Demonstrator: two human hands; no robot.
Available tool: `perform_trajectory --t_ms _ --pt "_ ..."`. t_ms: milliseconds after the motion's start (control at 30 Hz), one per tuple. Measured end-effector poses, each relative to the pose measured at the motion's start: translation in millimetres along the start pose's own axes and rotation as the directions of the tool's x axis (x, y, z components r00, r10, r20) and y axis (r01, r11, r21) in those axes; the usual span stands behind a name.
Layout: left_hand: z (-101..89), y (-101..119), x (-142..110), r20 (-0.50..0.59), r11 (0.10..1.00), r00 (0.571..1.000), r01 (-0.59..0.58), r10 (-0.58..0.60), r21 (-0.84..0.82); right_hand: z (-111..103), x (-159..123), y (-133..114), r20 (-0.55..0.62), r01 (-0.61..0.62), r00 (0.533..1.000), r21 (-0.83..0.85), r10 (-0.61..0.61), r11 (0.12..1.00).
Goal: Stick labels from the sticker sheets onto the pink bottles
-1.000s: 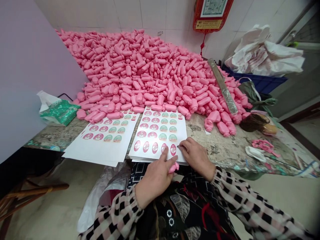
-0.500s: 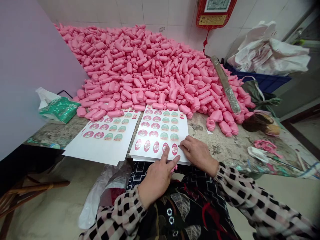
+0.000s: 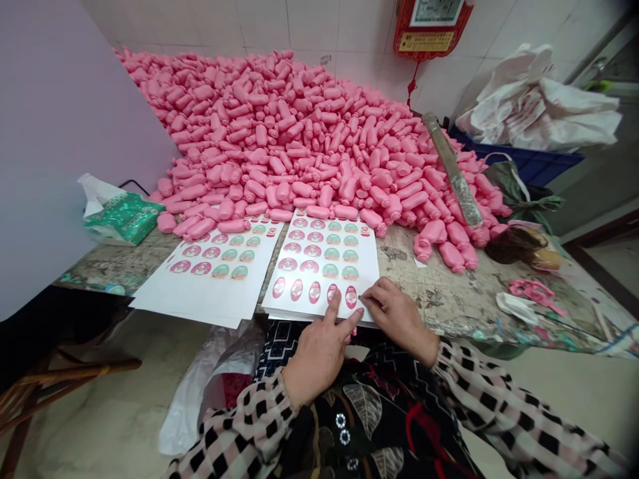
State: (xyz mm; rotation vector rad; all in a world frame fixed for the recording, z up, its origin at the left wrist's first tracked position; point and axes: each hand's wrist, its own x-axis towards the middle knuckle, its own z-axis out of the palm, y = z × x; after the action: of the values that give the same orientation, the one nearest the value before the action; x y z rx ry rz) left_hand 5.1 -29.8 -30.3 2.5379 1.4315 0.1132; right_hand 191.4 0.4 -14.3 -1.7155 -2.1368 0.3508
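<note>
The left hand (image 3: pixel 319 356), in a checked sleeve (image 3: pixel 239 426), lies open across the bottom edge of a sheet of pink-and-green oval and round stickers (image 3: pixel 319 266), its index finger extended onto an oval label (image 3: pixel 332 293) in the lowest row. A sliver of pink (image 3: pixel 347 338) shows under that hand, possibly a plastic bottle, though the view is too poor to tell whether it is held. The right hand (image 3: pixel 397 319) sits just beside it, fingers curled, thumb and forefinger pinched at the last oval, with nothing clearly gripped. A second sticker sheet (image 3: pixel 214 266) lies alongside on a worn, paint-stained table (image 3: pixel 439 293). Just beyond both sheets, a great heap of pink plastic bottles (image 3: pixel 279 146) banks up against a tiled wall (image 3: pixel 309 26), near white plastic bags (image 3: pixel 539 110) on a blue crate (image 3: pixel 519 156).
</note>
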Motion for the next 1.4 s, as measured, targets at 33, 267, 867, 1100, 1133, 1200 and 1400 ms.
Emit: perform_trajectory --t_ms 33,267,867,1100,1133,1200,1400 --pt "0.4 0.7 0.1 0.0 1.0 1.0 0.003 -0.003 0.003 3.0 -2.3 -1.4 -0.022 -0.018 1.0 0.025 0.018 1.0" --pt "-0.6 3.6 1.3 -0.002 1.0 1.0 -0.007 0.007 -0.006 10.9 -6.3 -12.5 -0.097 -0.128 0.985 0.123 0.141 0.984" --pt "1.8 1.6 0.3 0.002 0.998 1.0 -0.007 0.007 0.065 1.2 4.2 -8.5 0.002 -0.199 0.98 0.034 0.199 0.979" --pt "-1.3 2.1 -0.4 0.008 1.0 1.0 -0.003 0.003 0.029 0.5 10.5 -5.3 0.014 -0.163 0.987 0.024 0.162 0.986" --pt "-1.7 2.3 -0.5 0.008 1.0 1.0 -0.003 0.003 0.028 0.7 11.1 -6.2 0.01 -0.157 0.988 0.02 0.157 0.987" --pt "-2.5 2.8 -0.6 0.01 1.0 1.0 -0.003 0.003 0.027 0.6 12.2 -9.1 -0.003 -0.152 0.988 -0.004 0.152 0.988" --pt "-3.9 3.7 -0.2 0.003 0.999 1.0 -0.002 0.002 0.051 -7.1 19.0 -17.9 0.005 -0.232 0.972 -0.096 0.233 0.968"
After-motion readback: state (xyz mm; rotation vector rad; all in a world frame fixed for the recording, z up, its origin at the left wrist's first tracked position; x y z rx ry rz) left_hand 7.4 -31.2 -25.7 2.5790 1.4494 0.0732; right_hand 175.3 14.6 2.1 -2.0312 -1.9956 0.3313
